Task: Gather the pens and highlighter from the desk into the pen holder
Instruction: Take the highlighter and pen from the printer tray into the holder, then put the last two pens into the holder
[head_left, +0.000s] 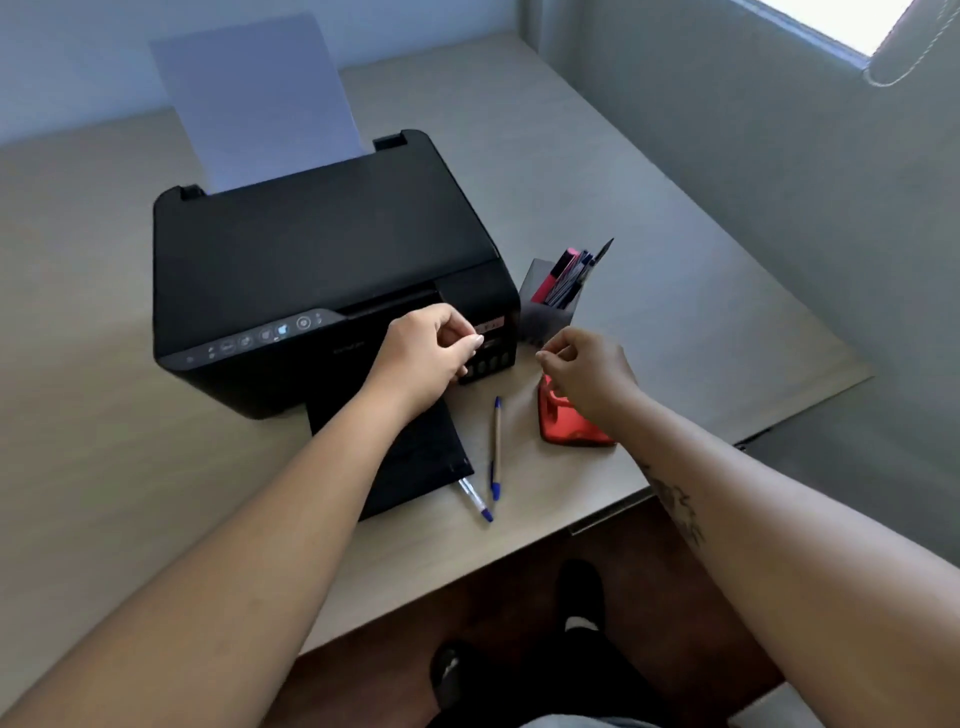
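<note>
A dark translucent pen holder stands right of the printer, with a pink highlighter and several pens standing in it. Two pens lie on the desk near the front edge: a tan pen with blue ends and a clear pen with a blue cap beside the printer's output tray. My left hand hovers over the printer's front right corner, fingers curled with nothing in them. My right hand hovers just in front of the holder, fingers loosely curled and empty.
A black printer with white paper in its feeder fills the desk's middle; its black output tray sticks out forward. A red hole punch sits under my right wrist. The desk edge runs close in front; a wall stands to the right.
</note>
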